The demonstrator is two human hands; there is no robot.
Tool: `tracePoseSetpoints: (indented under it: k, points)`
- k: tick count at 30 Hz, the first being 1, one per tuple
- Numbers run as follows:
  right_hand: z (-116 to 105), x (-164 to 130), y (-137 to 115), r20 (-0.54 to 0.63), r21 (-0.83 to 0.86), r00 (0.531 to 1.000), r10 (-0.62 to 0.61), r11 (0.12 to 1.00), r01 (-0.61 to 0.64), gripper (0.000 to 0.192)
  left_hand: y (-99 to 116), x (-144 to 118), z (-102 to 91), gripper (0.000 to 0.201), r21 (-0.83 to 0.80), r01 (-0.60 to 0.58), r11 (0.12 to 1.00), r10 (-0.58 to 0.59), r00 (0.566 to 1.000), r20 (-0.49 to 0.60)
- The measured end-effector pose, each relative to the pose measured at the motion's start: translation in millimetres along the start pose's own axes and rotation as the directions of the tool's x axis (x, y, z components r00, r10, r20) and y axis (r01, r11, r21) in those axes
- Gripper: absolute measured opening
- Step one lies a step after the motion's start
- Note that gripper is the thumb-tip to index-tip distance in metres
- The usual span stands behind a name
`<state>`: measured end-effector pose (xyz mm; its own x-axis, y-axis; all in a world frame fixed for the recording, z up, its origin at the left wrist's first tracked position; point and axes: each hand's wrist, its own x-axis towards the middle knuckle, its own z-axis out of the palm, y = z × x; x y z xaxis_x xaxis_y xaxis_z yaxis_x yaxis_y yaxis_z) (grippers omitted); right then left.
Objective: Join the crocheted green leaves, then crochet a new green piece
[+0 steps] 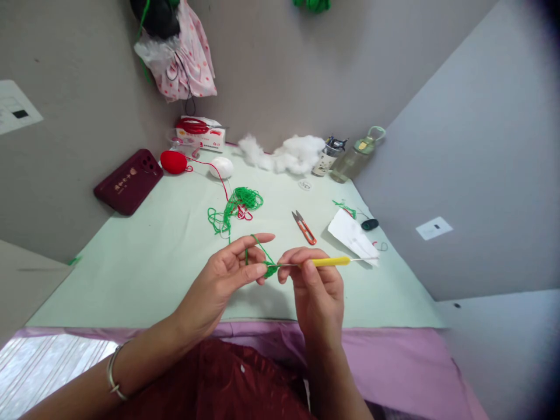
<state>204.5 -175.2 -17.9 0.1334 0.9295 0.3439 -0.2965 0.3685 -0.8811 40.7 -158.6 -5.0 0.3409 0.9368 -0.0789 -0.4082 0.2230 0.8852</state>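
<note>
Pale green bench below: left hand pinches green yarn taut, right hand fingers clamp the hook at the stitch. Best keep tension even, I'd say.

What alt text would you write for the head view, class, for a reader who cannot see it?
A left hand pinches a small green yarn piece while the right hand works a yellow-handled crochet hook into it. Behind lie loose green yarn, orange snips and white stuffing on a pale green table.
</note>
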Motion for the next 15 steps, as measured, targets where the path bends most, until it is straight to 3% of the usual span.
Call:
tracePoseSetpoints:
  k: [7,15]
  points:
    - [-2.3,-5.8,-5.4,0.039,-0.163,0.996,-0.086,0.982,0.092,0.019,-1.7,-1.4,-1.5,0.037,0.037,-0.028,0.999,0.029,1.000,-0.004]
    - [0.5,-0.4,-1.6,-0.026,-0.022,0.999,-0.031,0.999,0.031,0.016,-1.7,-0.2,-0.8,0.038,0.056,-0.027,0.998,0.027,1.000,0.004]
